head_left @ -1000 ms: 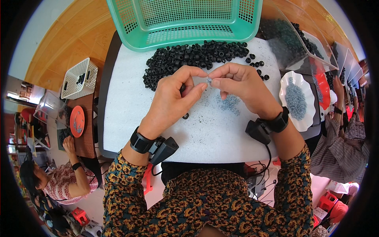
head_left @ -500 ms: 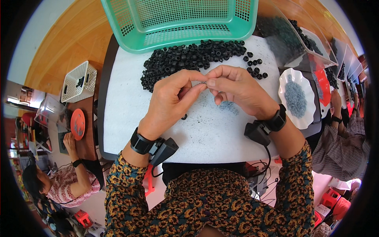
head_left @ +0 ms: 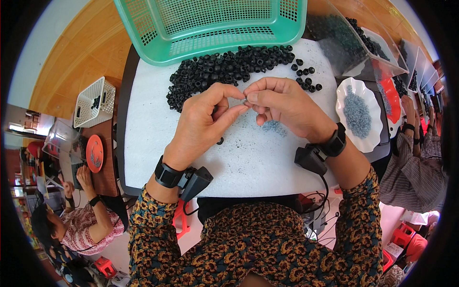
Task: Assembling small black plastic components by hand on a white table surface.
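Above the white-covered table top point(head_left: 191, 167), my left hand point(head_left: 203, 119) and right hand point(head_left: 287, 105) meet fingertip to fingertip. The right thumb and index finger pinch a tiny greyish thing, too small to name. My left thumb and index finger close in on it from the other side, largely hiding it. Just beyond the hands spreads a heap of black, round, bead-like parts point(head_left: 215, 69) with holes. A small scatter of blue-grey bits point(head_left: 274, 127) lies below my right hand. One black part point(head_left: 220, 141) rests beside my left wrist.
A green mesh basket point(head_left: 167, 52) stands behind the heap. To the right are a white scalloped dish point(head_left: 357, 117) of blue-grey bits and a clear bin point(head_left: 354, 67) with black parts. At left sit a white basket point(head_left: 98, 103) and an orange plate point(head_left: 94, 153). People work on both sides.
My left finger and thumb tips have parted slightly around the tiny thing, while my right hand keeps its pinch. At the left, the other person's second hand has come into view.
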The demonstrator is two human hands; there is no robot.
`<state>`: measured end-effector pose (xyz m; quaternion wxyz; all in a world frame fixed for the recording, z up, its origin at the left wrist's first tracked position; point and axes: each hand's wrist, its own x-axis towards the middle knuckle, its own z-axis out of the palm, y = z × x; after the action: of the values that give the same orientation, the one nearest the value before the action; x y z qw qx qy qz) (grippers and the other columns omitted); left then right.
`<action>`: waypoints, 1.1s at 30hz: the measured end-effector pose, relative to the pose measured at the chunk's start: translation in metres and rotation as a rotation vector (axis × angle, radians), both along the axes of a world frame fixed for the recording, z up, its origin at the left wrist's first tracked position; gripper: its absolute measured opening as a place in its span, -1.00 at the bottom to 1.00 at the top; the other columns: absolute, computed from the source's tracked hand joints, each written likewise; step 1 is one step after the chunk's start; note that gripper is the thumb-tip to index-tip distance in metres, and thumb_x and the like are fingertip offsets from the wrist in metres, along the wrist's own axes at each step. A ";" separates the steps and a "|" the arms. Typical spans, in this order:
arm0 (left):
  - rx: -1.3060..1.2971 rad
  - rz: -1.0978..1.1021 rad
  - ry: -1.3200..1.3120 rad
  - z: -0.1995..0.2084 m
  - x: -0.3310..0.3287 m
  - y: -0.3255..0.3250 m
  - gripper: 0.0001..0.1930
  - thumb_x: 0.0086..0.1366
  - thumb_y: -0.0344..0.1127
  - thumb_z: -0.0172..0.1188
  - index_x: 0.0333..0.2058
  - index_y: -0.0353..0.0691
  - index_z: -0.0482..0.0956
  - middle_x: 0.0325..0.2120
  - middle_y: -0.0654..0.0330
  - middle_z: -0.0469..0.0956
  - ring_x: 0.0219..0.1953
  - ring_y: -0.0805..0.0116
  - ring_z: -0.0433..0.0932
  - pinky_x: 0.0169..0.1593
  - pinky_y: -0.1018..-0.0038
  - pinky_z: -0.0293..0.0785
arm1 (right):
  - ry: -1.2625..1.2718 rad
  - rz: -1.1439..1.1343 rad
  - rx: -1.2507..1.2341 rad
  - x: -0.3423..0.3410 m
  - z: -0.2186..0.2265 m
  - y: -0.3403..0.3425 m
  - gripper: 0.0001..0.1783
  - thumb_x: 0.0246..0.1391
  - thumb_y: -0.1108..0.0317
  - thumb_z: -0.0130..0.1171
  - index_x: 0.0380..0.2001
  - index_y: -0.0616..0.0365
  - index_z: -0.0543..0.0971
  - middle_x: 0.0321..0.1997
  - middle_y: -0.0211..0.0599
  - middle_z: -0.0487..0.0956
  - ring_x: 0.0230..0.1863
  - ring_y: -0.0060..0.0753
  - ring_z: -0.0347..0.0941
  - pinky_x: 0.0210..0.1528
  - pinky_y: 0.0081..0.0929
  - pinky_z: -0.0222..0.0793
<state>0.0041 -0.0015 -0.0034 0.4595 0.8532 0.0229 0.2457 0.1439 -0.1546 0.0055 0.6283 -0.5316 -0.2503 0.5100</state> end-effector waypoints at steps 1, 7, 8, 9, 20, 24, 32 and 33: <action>0.021 -0.008 0.006 0.000 0.000 0.000 -0.81 0.16 -0.45 0.32 -0.23 -0.20 0.56 -0.73 0.36 0.21 -0.69 0.60 0.16 -0.59 0.57 0.11 | 0.013 0.010 -0.021 0.000 0.001 0.000 -0.81 0.17 0.35 0.16 -0.21 0.22 0.56 -0.35 -0.43 0.54 -0.43 -0.67 0.38 -0.36 -0.60 0.42; 0.084 -0.019 0.016 0.004 -0.001 0.000 -0.79 0.16 -0.45 0.31 -0.21 -0.20 0.58 -0.72 0.32 0.23 -0.69 0.55 0.20 -0.59 0.54 0.12 | 0.066 0.023 -0.046 0.002 0.002 -0.002 -0.78 0.13 0.30 0.18 -0.27 0.26 0.58 -0.39 -0.46 0.52 -0.41 -0.70 0.40 -0.28 -0.58 0.48; 0.107 -0.028 0.017 0.005 -0.001 0.000 -0.79 0.16 -0.45 0.30 -0.20 -0.20 0.59 -0.71 0.31 0.26 -0.69 0.53 0.22 -0.59 0.54 0.14 | 0.071 0.025 -0.062 0.002 0.003 -0.002 -0.78 0.13 0.30 0.19 -0.27 0.26 0.58 -0.39 -0.46 0.52 -0.41 -0.70 0.40 -0.28 -0.58 0.48; 0.108 -0.029 0.018 0.005 -0.001 0.000 -0.79 0.16 -0.45 0.30 -0.20 -0.20 0.59 -0.71 0.31 0.26 -0.69 0.53 0.22 -0.59 0.54 0.14 | 0.071 0.024 -0.062 0.002 0.003 -0.002 -0.78 0.13 0.30 0.19 -0.27 0.26 0.58 -0.39 -0.46 0.52 -0.41 -0.70 0.40 -0.28 -0.58 0.48; -0.014 0.024 0.018 -0.004 0.000 0.001 -0.87 0.23 -0.41 0.26 -0.26 -0.29 0.57 -0.67 0.25 0.41 -0.67 0.56 0.32 -0.58 0.57 0.22 | -0.526 -0.111 0.097 -0.012 -0.006 0.000 -0.89 0.12 0.43 0.19 -0.32 0.26 0.55 -0.43 -0.46 0.54 -0.41 -0.73 0.42 -0.37 -0.69 0.40; -0.059 0.019 0.086 -0.003 0.000 -0.001 -0.87 0.26 -0.38 0.24 -0.27 -0.30 0.56 -0.69 0.29 0.41 -0.66 0.63 0.31 -0.58 0.60 0.22 | -0.677 -0.115 0.166 -0.009 -0.008 0.000 -0.94 0.05 0.50 0.21 -0.38 0.24 0.54 -0.45 -0.44 0.53 -0.44 -0.68 0.42 -0.40 -0.66 0.38; -0.239 0.007 0.233 0.000 -0.002 -0.003 -0.83 0.31 -0.31 0.21 -0.24 -0.29 0.56 -0.65 0.38 0.40 -0.61 0.69 0.29 -0.56 0.64 0.22 | -0.938 -0.109 0.259 -0.006 -0.009 0.000 -0.92 -0.02 0.53 0.24 -0.41 0.24 0.54 -0.45 -0.38 0.52 -0.48 -0.59 0.43 -0.43 -0.62 0.36; -0.238 0.008 0.233 0.000 -0.002 -0.003 -0.83 0.31 -0.31 0.21 -0.24 -0.29 0.56 -0.65 0.38 0.40 -0.61 0.69 0.29 -0.56 0.64 0.22 | -0.937 -0.109 0.260 -0.006 -0.008 -0.001 -0.92 -0.02 0.53 0.24 -0.41 0.24 0.54 -0.45 -0.38 0.52 -0.48 -0.59 0.43 -0.43 -0.62 0.36</action>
<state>0.0018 -0.0045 -0.0030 0.5506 0.8154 0.1082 0.1425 0.1378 -0.1552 -0.0030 0.5349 -0.6334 -0.5397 0.1466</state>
